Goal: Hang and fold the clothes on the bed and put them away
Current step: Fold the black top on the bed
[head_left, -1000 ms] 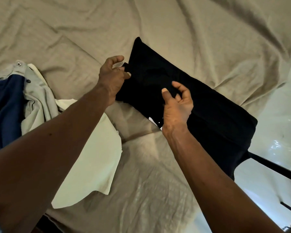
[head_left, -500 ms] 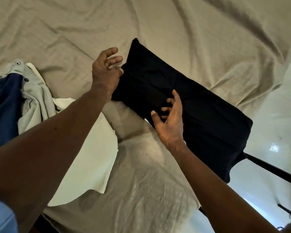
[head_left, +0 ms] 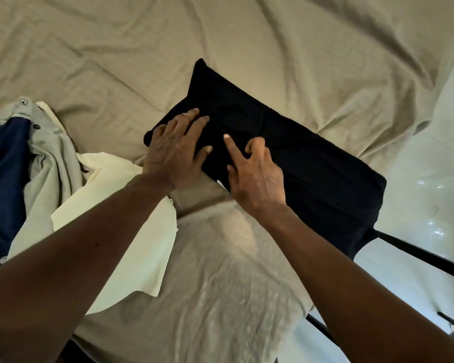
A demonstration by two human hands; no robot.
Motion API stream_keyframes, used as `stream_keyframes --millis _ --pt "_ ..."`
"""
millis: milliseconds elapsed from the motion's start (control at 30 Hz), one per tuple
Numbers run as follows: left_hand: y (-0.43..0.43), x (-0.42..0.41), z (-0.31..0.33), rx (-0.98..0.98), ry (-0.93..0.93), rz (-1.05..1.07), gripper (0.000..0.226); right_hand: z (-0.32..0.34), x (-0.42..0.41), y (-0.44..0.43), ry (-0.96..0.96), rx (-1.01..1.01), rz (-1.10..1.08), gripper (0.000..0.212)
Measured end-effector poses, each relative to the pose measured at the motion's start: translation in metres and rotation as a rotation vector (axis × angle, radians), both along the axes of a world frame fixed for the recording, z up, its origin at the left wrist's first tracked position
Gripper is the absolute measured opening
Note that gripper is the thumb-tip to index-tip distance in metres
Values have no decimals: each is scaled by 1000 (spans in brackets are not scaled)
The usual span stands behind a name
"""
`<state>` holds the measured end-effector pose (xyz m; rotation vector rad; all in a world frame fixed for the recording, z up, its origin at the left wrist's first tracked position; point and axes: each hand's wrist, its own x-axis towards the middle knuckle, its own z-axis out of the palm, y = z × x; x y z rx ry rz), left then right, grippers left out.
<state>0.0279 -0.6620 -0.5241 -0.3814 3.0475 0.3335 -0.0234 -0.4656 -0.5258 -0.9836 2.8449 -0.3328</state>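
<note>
black garment (head_left: 315, 166) lies folded on the bed (head_left: 299, 56), cream cloth (head_left: 131, 231) and navy pile (head_left: 5, 169) just left. my left hand (head_left: 176, 153), raised before, now presses flat; right hand (head_left: 257, 179) touches it by the index, grip unclear.

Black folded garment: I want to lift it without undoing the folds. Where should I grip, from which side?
The black garment lies as a long flat strip on the sheet; held by one end it would likely sag open. So scoop from under its long near edge, supporting both ends.
</note>
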Motion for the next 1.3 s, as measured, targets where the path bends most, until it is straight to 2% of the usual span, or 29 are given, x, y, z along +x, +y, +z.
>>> stream_keyframes --millis 67,133,233,333,400,433,567,667,800,900,1033,1167,1300 --pt "2 -3 -4 11 -73 57 69 0 0 11 -69 -5 -36 68" --pt "11 -2 2 -19 5 72 68 8 5 29 -161 -211 -180 64" --pt "49 7 13 0 154 -13 65 17 20 76 -167 -523 -563 59" --pt "104 11 10 68 137 -203 67 9 31 145 -158 -515 -1052 65" --pt "133 13 -2 89 90 -278 68 0 34 184 -333 -509 -1313 71" --pt "147 13 -8 98 63 -298 69 -7 35 200 -449 -569 -1395 75" --pt "171 15 -26 96 -53 -275 74 -31 25 236 -948 -895 -1423 101" --pt "173 17 -27 94 -56 -245 74 -33 12 247 -1153 -975 -1384 89" --pt "173 15 -26 103 -88 -239 75 -27 4 256 -1033 -1072 -1477 73" --pt "174 14 -23 109 -99 -226 76 -10 6 254 -838 -974 -1542 43" --pt "178 12 -18 120 -111 -204 76 20 12 241 -506 -873 -1511 26" --pt "182 10 -12 135 -137 -172 75 59 11 207 -284 -836 -1470 22" --pt "185 8 -6 149 -173 -140 76 81 -2 152 -222 -817 -1444 33"
